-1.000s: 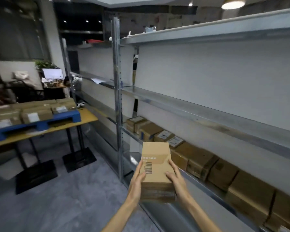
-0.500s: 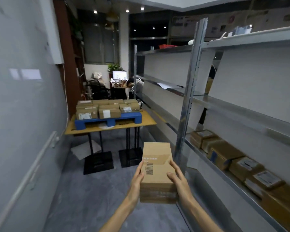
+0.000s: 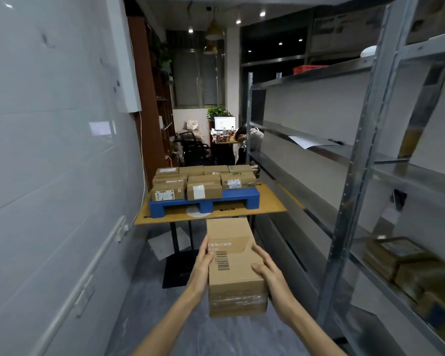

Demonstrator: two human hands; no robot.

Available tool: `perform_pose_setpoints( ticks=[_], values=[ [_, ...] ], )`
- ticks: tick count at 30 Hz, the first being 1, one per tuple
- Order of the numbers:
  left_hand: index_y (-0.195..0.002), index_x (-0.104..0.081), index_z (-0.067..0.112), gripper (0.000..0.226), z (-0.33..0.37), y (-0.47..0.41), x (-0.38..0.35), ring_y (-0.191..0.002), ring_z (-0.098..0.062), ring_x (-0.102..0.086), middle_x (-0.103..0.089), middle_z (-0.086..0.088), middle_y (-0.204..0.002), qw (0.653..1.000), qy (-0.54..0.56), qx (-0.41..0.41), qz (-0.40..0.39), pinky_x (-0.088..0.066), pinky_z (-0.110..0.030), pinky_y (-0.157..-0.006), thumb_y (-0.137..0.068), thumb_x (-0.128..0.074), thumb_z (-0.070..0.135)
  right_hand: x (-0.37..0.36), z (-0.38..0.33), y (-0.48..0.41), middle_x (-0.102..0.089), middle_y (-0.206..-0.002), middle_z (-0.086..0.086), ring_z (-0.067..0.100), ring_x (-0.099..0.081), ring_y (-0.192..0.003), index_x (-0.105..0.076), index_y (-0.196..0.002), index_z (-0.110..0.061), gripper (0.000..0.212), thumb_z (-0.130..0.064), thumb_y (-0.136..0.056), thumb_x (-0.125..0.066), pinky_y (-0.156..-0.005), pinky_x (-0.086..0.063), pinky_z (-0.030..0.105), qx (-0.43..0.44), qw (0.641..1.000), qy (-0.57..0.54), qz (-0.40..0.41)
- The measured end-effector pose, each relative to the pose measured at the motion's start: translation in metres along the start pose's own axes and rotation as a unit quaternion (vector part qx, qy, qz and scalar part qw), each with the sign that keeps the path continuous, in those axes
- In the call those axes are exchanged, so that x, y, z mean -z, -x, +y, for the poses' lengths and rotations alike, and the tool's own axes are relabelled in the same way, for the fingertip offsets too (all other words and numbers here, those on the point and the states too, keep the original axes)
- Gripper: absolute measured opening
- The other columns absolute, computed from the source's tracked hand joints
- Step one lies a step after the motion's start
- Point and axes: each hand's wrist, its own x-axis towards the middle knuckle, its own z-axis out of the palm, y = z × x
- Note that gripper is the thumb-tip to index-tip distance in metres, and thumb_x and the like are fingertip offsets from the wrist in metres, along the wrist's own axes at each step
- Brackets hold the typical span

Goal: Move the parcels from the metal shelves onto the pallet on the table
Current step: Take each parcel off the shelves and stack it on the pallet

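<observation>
A blue pallet (image 3: 239, 197) sits on a tan worktop (image 3: 270, 205) at the far end of a narrow aisle. On top of the pallet, cardboard boxes (image 3: 203, 188) are packed in close rows, touching one another, and several show white labels on their near faces. The pallet's front right corner is bare blue plastic. Under the pallet's front edge, a white disc (image 3: 198, 212) lies on the worktop between its feet.

In front of the pallet, nearer the camera and lower in the view, a brown parcel (image 3: 231, 255) is held in the air above the grey floor (image 3: 149, 317), not touching the pallet. Its long side points toward the pallet. A barcode is on its top face and clear tape wraps its near end. The left hand (image 3: 203, 263) clasps the parcel's left side with the thumb lying on the top edge. The right hand (image 3: 267, 273) grips the right side with the fingers curled over the top edge. Both hands are closed around the parcel and carry it between them.

To the right of the pallet, metal shelves (image 3: 357, 160) run along the aisle toward the camera. On a low shelf, nearer the camera than the pallet, more brown shelf parcels (image 3: 401, 260) lie blurred. A white sheet of paper (image 3: 306, 143) rests on a shelf to the right of the pallet and above it. To the left of the pallet stands a pale wall (image 3: 49, 150). Far behind the pallet are a lit monitor (image 3: 224, 123) and a green plant (image 3: 217, 113).
</observation>
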Motion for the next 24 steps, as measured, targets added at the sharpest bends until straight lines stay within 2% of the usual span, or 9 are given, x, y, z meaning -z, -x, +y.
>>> perform_pose_setpoints(
  ticks=[2,4,7,10,14,16,19,22,24],
  values=[
    [-0.15,-0.021,0.045,0.05,0.002,-0.037,-0.001,-0.115,0.013,-0.053,-0.041,0.015,-0.148,1.0,-0.016,-0.019,0.006,-0.049,-0.012,-0.082,-0.105,-0.039,0.034,0.011,-0.005,-0.036,-0.062,-0.131,-0.006,0.015,-0.064,-0.111,-0.052,-0.134,-0.046,0.043,-0.026,-0.096,-0.057,-0.093,-0.053,0.035,0.0,1.0,0.005,-0.018],
    [-0.153,-0.018,0.042,0.053,0.004,-0.07,0.0,-0.118,0.009,-0.052,-0.04,0.014,-0.149,1.0,-0.014,-0.011,0.018,-0.048,-0.016,-0.085,-0.106,-0.038,0.032,0.021,-0.011,-0.067,-0.059,-0.132,-0.005,0.018,-0.061,-0.115,-0.051,-0.135,-0.048,0.043,-0.029,-0.096,-0.056,-0.099,-0.05,0.041,-0.011,0.999,0.011,-0.043],
    [-0.157,-0.016,0.037,0.055,0.003,-0.113,0.004,-0.12,0.005,-0.051,-0.039,0.01,-0.152,0.999,-0.013,-0.005,0.035,-0.045,-0.019,-0.09,-0.107,-0.038,0.028,0.032,-0.015,-0.104,-0.056,-0.134,-0.003,0.022,-0.06,-0.117,-0.049,-0.137,-0.048,0.047,-0.037,-0.093,-0.059,-0.097,-0.052,0.041,-0.03,0.996,0.01,-0.08],
    [-0.157,-0.014,0.037,0.058,-0.006,-0.161,0.011,-0.127,-0.007,-0.05,-0.038,0.006,-0.154,0.998,-0.013,0.001,0.056,-0.045,-0.028,-0.099,-0.106,-0.04,0.03,0.044,-0.016,-0.141,-0.059,-0.132,-0.005,0.02,-0.063,-0.114,-0.053,-0.133,-0.05,0.056,-0.045,-0.079,-0.066,-0.085,-0.054,0.032,-0.043,0.994,-0.004,-0.104],
    [-0.156,-0.012,0.041,0.06,-0.021,-0.221,0.018,-0.137,-0.019,-0.04,-0.035,0.004,-0.156,0.996,-0.016,0.027,0.082,-0.034,-0.046,-0.114,-0.105,-0.042,0.036,0.067,-0.009,-0.196,-0.059,-0.135,-0.001,0.026,-0.062,-0.117,-0.052,-0.134,-0.05,0.061,-0.048,-0.075,-0.068,-0.091,-0.051,0.039,-0.069,0.988,0.003,-0.138],
    [-0.155,-0.014,0.042,0.058,-0.032,-0.252,0.022,-0.136,-0.015,-0.036,-0.034,0.009,-0.151,0.994,-0.011,0.041,0.098,-0.033,-0.044,-0.111,-0.104,-0.042,0.04,0.078,-0.007,-0.228,-0.058,-0.136,-0.004,0.024,-0.061,-0.118,-0.05,-0.136,-0.051,0.059,-0.046,-0.079,-0.066,-0.092,-0.05,0.038,-0.077,0.985,0.018,-0.152],
    [-0.149,-0.028,0.047,0.049,-0.052,-0.304,0.022,-0.128,-0.016,-0.042,-0.042,0.011,-0.141,0.993,0.005,0.059,0.102,-0.04,-0.045,-0.103,-0.103,-0.043,0.041,0.094,-0.004,-0.287,-0.057,-0.138,-0.008,0.019,-0.062,-0.117,-0.05,-0.136,-0.052,0.059,-0.045,-0.079,-0.066,-0.09,-0.052,0.033,-0.085,0.984,0.028,-0.155],
    [-0.134,-0.044,0.052,0.035,-0.068,-0.36,0.02,-0.113,-0.011,-0.052,-0.053,0.012,-0.126,0.99,0.04,0.065,0.119,-0.049,-0.039,-0.084,-0.102,-0.047,0.037,0.101,-0.001,-0.352,-0.059,-0.137,-0.01,0.016,-0.064,-0.116,-0.051,-0.136,-0.05,0.061,-0.048,-0.078,-0.065,-0.094,-0.051,0.034,-0.08,0.992,0.02,-0.099],
    [-0.131,-0.048,0.049,0.032,-0.073,-0.4,0.017,-0.111,-0.011,-0.054,-0.053,0.009,-0.124,0.988,0.05,0.058,0.135,-0.052,-0.039,-0.085,-0.102,-0.05,0.035,0.104,0.002,-0.396,-0.058,-0.138,-0.006,0.019,-0.062,-0.118,-0.051,-0.136,-0.047,0.057,-0.051,-0.08,-0.063,-0.105,-0.046,0.042,-0.076,0.996,0.017,-0.043]
  ],
)
